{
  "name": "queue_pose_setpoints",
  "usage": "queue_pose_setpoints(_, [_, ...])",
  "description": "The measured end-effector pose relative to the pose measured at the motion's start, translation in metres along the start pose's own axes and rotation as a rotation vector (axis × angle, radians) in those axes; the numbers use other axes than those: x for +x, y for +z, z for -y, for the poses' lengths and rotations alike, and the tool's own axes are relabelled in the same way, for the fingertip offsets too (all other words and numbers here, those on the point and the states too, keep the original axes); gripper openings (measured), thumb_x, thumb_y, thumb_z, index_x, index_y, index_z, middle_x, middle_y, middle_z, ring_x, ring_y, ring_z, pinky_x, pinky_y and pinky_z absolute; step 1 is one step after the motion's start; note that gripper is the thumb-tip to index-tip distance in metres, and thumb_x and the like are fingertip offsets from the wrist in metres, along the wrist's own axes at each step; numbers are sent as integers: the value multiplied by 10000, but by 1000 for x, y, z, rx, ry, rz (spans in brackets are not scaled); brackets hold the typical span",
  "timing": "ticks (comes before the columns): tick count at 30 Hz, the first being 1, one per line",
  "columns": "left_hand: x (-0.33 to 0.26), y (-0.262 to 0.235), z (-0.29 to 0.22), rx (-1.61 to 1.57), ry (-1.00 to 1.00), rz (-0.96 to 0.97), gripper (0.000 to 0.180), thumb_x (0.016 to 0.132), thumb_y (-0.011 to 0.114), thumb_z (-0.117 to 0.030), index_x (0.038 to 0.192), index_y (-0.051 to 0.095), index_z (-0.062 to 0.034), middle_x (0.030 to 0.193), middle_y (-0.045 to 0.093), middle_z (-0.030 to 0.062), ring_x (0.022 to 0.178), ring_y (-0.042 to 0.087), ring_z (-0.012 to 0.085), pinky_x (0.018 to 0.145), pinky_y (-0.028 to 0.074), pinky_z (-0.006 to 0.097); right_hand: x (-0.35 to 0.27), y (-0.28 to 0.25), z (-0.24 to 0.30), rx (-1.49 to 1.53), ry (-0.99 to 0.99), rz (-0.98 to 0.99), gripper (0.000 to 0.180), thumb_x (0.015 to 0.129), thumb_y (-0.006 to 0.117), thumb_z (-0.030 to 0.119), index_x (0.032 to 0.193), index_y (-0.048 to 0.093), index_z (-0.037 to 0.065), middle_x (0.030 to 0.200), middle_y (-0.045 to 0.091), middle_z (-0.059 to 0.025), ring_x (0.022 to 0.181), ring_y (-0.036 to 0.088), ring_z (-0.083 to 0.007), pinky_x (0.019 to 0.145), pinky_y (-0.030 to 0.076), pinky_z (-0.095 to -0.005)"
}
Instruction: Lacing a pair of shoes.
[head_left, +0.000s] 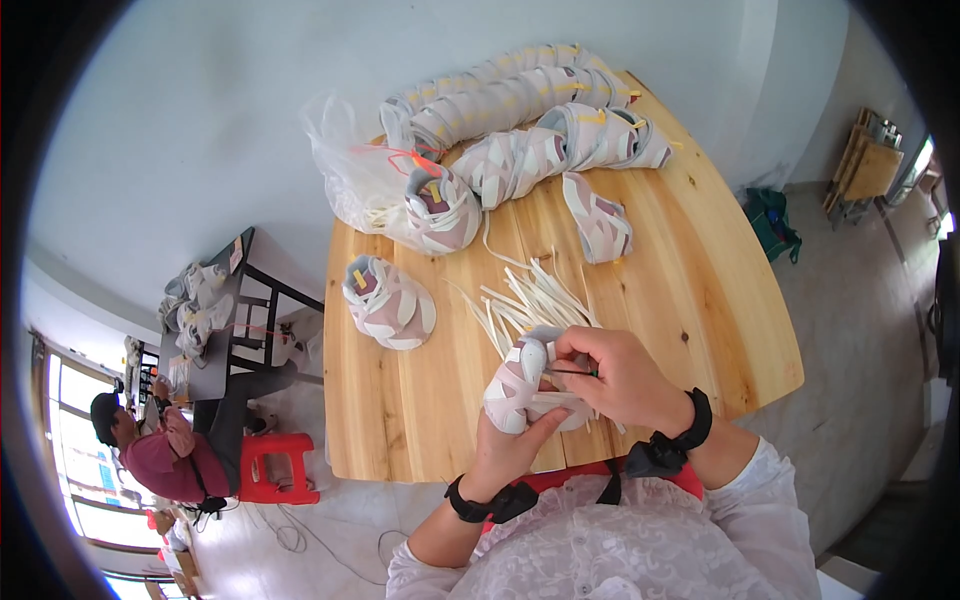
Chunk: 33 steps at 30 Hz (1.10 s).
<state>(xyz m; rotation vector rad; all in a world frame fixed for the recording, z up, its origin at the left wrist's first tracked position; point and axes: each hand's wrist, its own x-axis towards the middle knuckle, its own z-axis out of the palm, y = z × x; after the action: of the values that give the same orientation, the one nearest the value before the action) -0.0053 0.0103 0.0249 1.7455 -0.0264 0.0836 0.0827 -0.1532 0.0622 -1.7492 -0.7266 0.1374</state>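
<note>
My left hand (pixel 503 452) is closed around a pale grey and pink shoe upper (pixel 510 392), held near the table's front edge. Over its lacing area, my right hand (pixel 630 375) is closed on a thin dark tool (pixel 574 373); the tool's tip and grip are partly hidden by fingers and shoe. Just beyond lies a loose bundle of cream shoelaces (pixel 535 300). Another shoe upper (pixel 400 312), with white laces, stands to the left, and a flatter one (pixel 598 222) lies on its side behind the laces.
Long nested rows of shoe uppers (pixel 510 105) cross the back of the wooden table (pixel 700 300). A clear plastic bag (pixel 345 180) sits beside a laced upper (pixel 442 215). Off to the left, a person (pixel 180 465) sits on a red stool (pixel 278 468) at a dark table.
</note>
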Motion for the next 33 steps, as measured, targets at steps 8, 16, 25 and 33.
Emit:
queue_pose_setpoints(8, [4,-19,7,-865,-275,47,459,913,604,-231,1287,475,3,1203,572,79,1083,547,163,942,416,328,-4,-11,0,-200,3,56,83,762,641,85,819,605,37,724,615,-132,655,613,-300,571,468,-361])
queue_pose_setpoints(16, [12,-14,-8,-865,-481,23,386,900,618,-158,1242,512,-13,1177,594,67,1069,563,158,941,425,328,-5,-11,-1,-200,-6,-17,89,739,665,90,782,610,35,717,605,-117,634,588,-285,566,453,-360])
queue_pose_setpoints(25, [12,-12,-12,-734,-442,-12,350,889,629,-157,1196,524,-25,1069,624,73,993,599,184,895,468,349,-4,-17,-1,-74,-36,-223,157,784,672,113,921,652,40,829,618,-121,726,603,-295,619,477,-357])
queue_pose_setpoints(33, [10,-22,-4,-776,-344,-75,331,892,613,-147,1185,524,-22,1035,623,95,969,605,204,887,475,356,-31,-20,-14,-177,-28,-37,162,789,678,77,933,648,9,830,634,-129,706,611,-281,619,475,-311])
